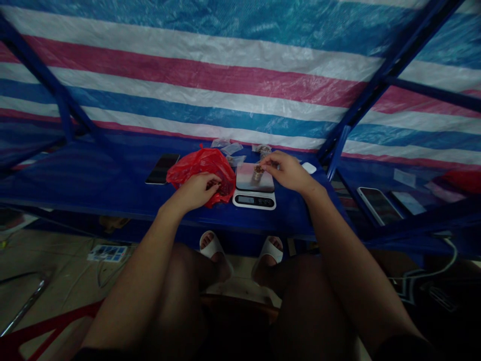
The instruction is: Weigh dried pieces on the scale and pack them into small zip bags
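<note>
Pinching together, the fingers (267, 161) of the right hand (287, 173) sit right at the top of a small clear packet (257, 173) of reddish-brown pieces. Whatever lies between the fingertips is too small to tell. The packet stands upright on the platform of a white digital kitchen scale (254, 200), and the scale's display is too dim to read. Just left of the scale, the left hand (193, 191) rests at the mouth of a red plastic bag (203, 170), its fingers (214, 183) curled closed on the bag and the dark pieces inside it.

Behind the scale lie loose clear plastic bags (230, 149) and another small clear bag of brown pieces (262, 150). A black smartphone (162, 168) lies left of the red bag, and a small white object (308, 168) lies right of the scale, all on a blue surface (112, 193). Blue metal framing (387, 70) crosses a blue, white and pink striped tarp (188, 75) beyond. Two more phones (378, 205) lie off to the right. Below the surface, the person's feet wear white slides (212, 244), and a power strip (107, 253) lies on the tiled floor (48, 271).
</note>
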Demonstrator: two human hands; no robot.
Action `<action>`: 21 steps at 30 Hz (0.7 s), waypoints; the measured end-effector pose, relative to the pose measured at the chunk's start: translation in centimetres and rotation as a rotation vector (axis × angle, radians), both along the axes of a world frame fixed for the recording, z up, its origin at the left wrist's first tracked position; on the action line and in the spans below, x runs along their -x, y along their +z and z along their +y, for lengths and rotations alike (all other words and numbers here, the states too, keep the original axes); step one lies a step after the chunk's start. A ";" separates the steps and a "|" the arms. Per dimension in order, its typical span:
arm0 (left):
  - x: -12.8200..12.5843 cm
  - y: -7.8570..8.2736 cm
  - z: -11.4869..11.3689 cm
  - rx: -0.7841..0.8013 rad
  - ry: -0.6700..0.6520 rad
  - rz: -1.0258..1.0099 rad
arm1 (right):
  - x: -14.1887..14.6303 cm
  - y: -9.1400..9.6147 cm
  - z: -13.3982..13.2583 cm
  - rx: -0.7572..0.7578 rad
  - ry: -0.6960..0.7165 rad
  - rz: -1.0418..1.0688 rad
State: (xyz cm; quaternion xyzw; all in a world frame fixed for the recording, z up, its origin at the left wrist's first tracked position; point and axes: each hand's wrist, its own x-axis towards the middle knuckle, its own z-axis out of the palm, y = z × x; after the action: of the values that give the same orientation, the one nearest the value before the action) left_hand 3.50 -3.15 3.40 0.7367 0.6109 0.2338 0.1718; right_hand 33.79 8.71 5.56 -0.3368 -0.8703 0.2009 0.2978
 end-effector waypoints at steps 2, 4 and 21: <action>0.0 0.0 0.0 -0.002 0.000 -0.005 | 0.1 0.1 -0.1 0.006 0.013 -0.015; 0.0 0.0 0.0 0.000 -0.002 -0.005 | 0.0 0.0 -0.1 0.009 0.032 -0.016; -0.1 -0.1 0.1 0.005 -0.010 -0.005 | 0.3 -1.4 0.4 0.104 -0.140 0.204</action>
State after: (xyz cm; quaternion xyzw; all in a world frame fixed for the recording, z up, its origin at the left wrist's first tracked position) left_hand 3.58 -3.05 3.32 0.7388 0.6073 0.2330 0.1764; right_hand 33.52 9.14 4.18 -0.3896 -0.7983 0.2574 0.3802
